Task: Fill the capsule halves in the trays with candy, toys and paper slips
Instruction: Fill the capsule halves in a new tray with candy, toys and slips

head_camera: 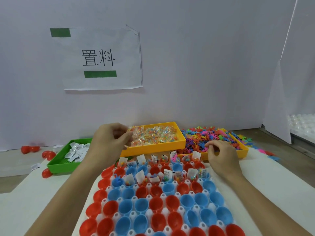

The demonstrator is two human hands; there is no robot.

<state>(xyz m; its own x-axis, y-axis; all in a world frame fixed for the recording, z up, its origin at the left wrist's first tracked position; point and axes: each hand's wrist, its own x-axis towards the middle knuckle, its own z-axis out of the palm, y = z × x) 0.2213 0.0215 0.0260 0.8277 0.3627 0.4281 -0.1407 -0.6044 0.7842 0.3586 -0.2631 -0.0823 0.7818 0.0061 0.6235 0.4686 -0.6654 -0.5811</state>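
A white tray (172, 183) in front of me holds rows of red and blue capsule halves (156, 203). Two far rows carry candy packets and paper slips (173, 155); the near rows are bare. My left hand (109, 142) hovers at the near left corner of the orange candy tray (180, 142), its fingers curled around clear candy packets (131, 136). My right hand (221, 153) hangs over the front of the orange toy tray (243, 151), fingers curled at the pile of small coloured plastic toys (201, 138); what it holds is not visible.
A green tray (56, 165) of white paper slips (76, 151) sits at the left. Loose red capsule halves (48, 155) lie around it. A white wall with a paper sign (100, 58) stands close behind the trays. Stray toys (271, 156) lie at the right.
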